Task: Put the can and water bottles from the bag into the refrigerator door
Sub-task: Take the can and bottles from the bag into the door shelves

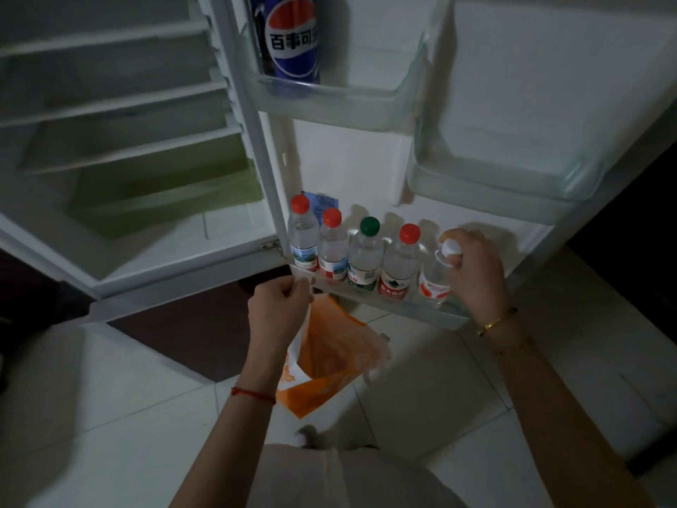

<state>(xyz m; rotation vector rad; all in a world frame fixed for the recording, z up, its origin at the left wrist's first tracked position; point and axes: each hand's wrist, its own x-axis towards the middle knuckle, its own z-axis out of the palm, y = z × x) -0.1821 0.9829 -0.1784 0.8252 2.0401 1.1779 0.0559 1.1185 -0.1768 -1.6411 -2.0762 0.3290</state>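
Observation:
The refrigerator door stands open. A blue cola can sits upright in its upper door shelf. In the bottom door shelf several water bottles stand in a row: two with red caps, one with a green cap, another with a red cap. My right hand grips the neck of a white-capped water bottle at the right end of that row. My left hand pinches the rim of an orange plastic bag hanging below the shelf; its inside looks empty.
The refrigerator interior on the left has bare white shelves and a green drawer. A second clear door bin hangs at the right. Pale floor tiles lie below, with a dark mat under the door.

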